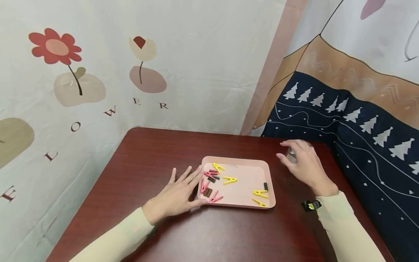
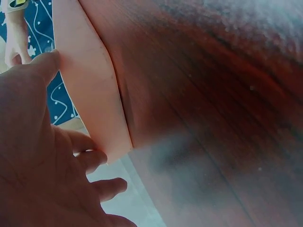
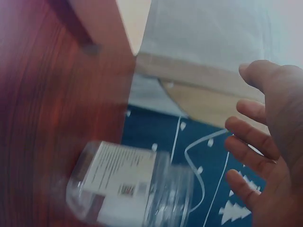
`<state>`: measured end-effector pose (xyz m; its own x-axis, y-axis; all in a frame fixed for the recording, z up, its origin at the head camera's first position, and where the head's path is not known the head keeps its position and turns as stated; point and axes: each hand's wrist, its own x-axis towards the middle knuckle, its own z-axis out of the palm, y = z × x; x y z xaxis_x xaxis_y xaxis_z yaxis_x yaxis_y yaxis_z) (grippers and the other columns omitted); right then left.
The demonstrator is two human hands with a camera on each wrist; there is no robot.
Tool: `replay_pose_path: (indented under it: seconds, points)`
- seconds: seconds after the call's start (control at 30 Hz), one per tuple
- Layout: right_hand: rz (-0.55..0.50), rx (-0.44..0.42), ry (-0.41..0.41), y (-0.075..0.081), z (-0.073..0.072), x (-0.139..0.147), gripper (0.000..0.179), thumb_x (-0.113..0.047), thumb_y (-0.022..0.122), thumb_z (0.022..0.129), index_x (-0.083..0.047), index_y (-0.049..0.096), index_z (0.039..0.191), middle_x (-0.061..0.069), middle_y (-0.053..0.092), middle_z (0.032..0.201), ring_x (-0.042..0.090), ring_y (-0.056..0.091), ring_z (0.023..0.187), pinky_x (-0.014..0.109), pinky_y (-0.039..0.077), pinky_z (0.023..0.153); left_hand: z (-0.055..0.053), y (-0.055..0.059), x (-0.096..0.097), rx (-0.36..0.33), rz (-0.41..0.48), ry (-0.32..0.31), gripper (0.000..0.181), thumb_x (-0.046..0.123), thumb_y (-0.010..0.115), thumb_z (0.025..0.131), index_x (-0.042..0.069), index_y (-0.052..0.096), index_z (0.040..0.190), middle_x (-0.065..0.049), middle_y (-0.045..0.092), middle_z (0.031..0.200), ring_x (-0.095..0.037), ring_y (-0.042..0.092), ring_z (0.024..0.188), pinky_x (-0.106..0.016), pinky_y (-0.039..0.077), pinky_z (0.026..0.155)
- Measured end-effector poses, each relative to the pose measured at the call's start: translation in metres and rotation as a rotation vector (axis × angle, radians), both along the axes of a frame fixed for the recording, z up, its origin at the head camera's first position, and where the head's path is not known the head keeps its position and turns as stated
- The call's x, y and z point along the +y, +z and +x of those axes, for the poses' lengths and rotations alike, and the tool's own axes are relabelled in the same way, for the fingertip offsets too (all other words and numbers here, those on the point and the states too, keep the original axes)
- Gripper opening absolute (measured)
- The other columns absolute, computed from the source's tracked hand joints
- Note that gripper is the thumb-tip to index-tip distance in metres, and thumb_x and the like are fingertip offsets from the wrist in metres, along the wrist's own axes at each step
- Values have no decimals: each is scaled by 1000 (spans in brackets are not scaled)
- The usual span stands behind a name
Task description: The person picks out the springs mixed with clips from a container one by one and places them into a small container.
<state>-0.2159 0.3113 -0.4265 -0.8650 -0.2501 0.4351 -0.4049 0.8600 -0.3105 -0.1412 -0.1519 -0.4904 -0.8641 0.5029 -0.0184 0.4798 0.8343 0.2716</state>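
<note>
- A big red-brown table [image 1: 157, 153].
- A pink tray [image 1: 243, 171] sits on the table.
- The left hand [image 1: 176, 194] has its fingers spread out. It grips nothing and touches the tray's left side.
- The right hand [image 1: 307, 165] is loose and holds nothing, near the jar.
- A clear jar [image 3: 123, 182] stands right of the tray.
- 3 pink clips [image 1: 213, 199] and some yellow clips [image 1: 233, 179] lie in the tray.
- Small dark bits [image 1: 266, 186] lie there too.
</note>
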Motion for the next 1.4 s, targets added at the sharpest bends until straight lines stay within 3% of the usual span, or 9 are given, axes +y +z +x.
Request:
replay_pose_path:
  seconds: [0.23,0.4,0.67,1.17,1.4]
  points:
    - [83,-48,83,0,4,-28,45,-26,92,103,-9,78,142,20,76,147,43,70,135,72,59,114,2,-3,0,3,9,8,103,78,64,109,18,32,186,-2,25,197,-45,30,180,-91,15,137]
    - [118,-101,159,2,6,-47,38,-26,91,103,-12,82,137,16,78,145,41,71,137,73,56,118,2,-2,0,12,4,6,104,79,64,108,18,32,186,-2,25,197,-45,31,180,-91,16,136]
    - [161,-138,254,6,6,-77,32,-32,91,104,-17,85,131,8,80,140,34,72,136,64,57,117,-1,0,1,18,-6,-1,104,78,64,108,16,33,186,-2,23,197,-46,31,180,-92,16,136]
    - [292,-204,428,3,9,-129,36,-40,90,103,-19,85,131,3,81,133,27,72,130,54,59,117,-2,2,1,20,-16,-8,105,78,65,108,16,33,186,-3,24,197,-46,31,180,-92,16,135]
    - [383,-168,537,-1,7,-150,34,-44,88,105,-20,87,129,3,82,132,25,75,124,48,61,109,-4,1,1,9,-28,-9,104,78,65,108,16,33,186,-3,24,197,-46,31,180,-93,15,135]
